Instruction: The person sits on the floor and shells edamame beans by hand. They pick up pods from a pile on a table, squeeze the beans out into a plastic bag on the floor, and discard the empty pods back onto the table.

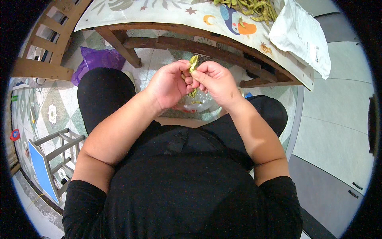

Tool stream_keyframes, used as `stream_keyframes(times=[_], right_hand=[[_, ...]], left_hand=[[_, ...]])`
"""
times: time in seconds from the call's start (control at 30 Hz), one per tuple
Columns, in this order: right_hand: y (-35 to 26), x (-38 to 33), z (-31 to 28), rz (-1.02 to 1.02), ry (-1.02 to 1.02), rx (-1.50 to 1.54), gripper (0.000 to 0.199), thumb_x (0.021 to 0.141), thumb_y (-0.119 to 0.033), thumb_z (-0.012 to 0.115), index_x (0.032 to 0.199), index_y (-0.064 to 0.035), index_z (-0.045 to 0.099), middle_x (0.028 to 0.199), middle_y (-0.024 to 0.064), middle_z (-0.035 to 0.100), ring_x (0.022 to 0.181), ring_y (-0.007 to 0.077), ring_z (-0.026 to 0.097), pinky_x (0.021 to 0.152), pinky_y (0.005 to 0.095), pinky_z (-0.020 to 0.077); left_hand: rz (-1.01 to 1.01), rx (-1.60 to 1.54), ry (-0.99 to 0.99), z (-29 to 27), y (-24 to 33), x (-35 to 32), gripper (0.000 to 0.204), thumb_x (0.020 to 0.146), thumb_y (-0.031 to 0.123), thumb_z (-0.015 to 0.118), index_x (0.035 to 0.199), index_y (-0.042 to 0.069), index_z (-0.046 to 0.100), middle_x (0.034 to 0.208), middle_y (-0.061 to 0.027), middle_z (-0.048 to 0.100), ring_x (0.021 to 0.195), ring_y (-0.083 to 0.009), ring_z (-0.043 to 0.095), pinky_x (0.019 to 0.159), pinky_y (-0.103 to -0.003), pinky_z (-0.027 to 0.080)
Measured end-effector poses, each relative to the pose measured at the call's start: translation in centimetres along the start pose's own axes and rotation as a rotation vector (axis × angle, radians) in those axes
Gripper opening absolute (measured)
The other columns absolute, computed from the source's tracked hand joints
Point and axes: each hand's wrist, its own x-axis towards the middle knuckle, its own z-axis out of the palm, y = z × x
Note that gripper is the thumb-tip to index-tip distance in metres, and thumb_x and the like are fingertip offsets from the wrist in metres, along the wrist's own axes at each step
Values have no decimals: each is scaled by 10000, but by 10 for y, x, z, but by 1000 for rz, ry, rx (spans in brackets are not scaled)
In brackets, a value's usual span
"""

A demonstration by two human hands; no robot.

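A yellow-green bean pod [194, 62] is pinched between the thumbs and fingertips of both hands, pointing away from me. My left hand [169, 83] closes on its left side, and my right hand [217, 83] grips it from the right. The pod's lower part is hidden by the fingers. Beneath the hands, a clear plastic bag [205, 102] sits between my knees, with some green pod pieces [193, 94] partly showing. A heap of similar bean pods [258, 11] lies on the table at the far right.
A wooden table with a patterned cover [159, 14] spans the far side. A white plastic bag [300, 36] hangs over its right edge. A purple bag [101, 59] rests on the floor at left, near a blue-topped stool [41, 171]. Grey-white cabinets [334, 107] stand at right.
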Motion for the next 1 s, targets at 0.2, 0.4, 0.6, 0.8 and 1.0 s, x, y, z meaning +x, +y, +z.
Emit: stream_keyframes(times=[0.2, 0.4, 0.6, 0.8, 1.0], right_hand=[[12, 2, 3, -136, 60, -96, 81, 803, -73, 528, 751, -13, 515, 677, 30, 553, 591, 85, 513, 542, 214, 432], [3, 2, 1, -206, 112, -126, 80, 819, -58, 496, 757, -10, 506, 675, 33, 542, 601, 84, 515, 549, 215, 448], [-1, 2, 5, -238, 185, -305, 67, 819, -48, 486, 768, -7, 502, 691, 42, 549, 618, 84, 525, 552, 220, 456], [7, 4, 1, -289, 197, -400, 43, 812, -39, 491, 786, -8, 505, 687, 39, 549, 621, 79, 528, 550, 202, 443], [6, 6, -3, -158, 169, -113, 54, 818, -52, 488, 801, -3, 505, 682, 30, 544, 598, 68, 511, 541, 198, 432]], left_hand=[[-31, -111, -21, -3, -4, 1, 119, 814, 158, 442, 862, 62, 494, 788, -47, 541, 707, -155, 518, 644, -276, 425], [177, 76, 10, 3, -12, 0, 122, 837, 124, 430, 921, 55, 485, 863, -34, 527, 764, -135, 503, 719, -265, 408], [198, 154, 41, 0, -12, 1, 158, 834, 117, 451, 970, 42, 479, 894, -48, 524, 792, -142, 504, 747, -276, 408], [217, 195, 121, 1, -13, 1, 174, 807, 65, 478, 976, 28, 477, 872, -58, 540, 765, -151, 530, 730, -276, 434], [230, 230, 107, -3, -12, 4, 142, 801, 56, 477, 939, 23, 484, 858, -60, 552, 761, -154, 547, 711, -278, 451]])
